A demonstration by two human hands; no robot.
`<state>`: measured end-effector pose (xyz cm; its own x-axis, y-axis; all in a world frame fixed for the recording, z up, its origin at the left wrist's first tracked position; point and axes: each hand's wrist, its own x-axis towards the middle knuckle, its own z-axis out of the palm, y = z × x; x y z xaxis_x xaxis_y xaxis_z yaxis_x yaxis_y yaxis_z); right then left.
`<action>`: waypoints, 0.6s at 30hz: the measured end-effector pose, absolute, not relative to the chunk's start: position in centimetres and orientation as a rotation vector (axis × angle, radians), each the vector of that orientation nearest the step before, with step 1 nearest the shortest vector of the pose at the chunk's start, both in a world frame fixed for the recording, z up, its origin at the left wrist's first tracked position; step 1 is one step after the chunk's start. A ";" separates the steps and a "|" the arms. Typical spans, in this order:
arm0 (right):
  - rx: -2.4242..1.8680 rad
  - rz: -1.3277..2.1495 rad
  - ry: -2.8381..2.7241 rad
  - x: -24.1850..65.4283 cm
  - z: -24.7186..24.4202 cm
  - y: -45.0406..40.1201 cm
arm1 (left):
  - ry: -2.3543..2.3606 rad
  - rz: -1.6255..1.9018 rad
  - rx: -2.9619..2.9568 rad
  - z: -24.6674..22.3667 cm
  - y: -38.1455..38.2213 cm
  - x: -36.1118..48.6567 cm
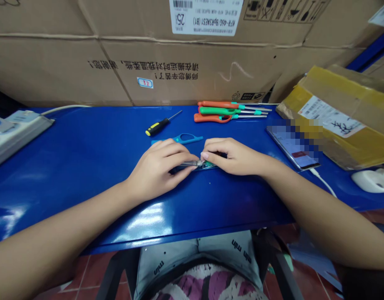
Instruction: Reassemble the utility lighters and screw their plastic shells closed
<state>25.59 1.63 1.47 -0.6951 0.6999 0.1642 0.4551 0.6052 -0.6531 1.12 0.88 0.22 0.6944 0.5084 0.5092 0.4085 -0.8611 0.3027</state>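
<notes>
My left hand (159, 166) is closed, pinching a thin metal rod (189, 163) between thumb and fingers just above the table. Against the rod's right end, my right hand (232, 156) has its thumb and fingers pressed together; what they hold is too small to make out. Under the right fingers lies a small green and clear part (208, 165), mostly covered by the hand. Just behind both hands is a blue plastic lighter handle (187, 138) with a trigger loop, its left end partly hidden by the left hand.
A black and yellow screwdriver (158, 127) lies behind the left hand. Several orange and green stick lighters (217, 111) are piled at the back. On the right are a phone (293, 148), a taped box (338, 116) and a white earbud case (371, 180). A power strip (19, 133) is left.
</notes>
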 end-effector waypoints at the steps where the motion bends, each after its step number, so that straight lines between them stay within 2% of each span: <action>1: -0.911 0.848 -2.425 25.6 1.5 1.6 | 0.743 0.905 2.742 0.2 0.9 1.1; 6: -0.857 0.932 -2.407 25.7 1.6 1.5 | 0.749 0.880 2.756 0.1 0.9 1.0; 18: -0.937 0.818 -2.433 25.6 1.2 1.7 | 0.899 0.607 2.765 0.2 1.2 1.0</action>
<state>25.61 1.68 1.17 -0.6919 0.7047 0.1572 0.4665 0.6024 -0.6477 0.99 1.21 0.18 0.7349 0.5945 0.3263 0.5247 -0.8033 0.2817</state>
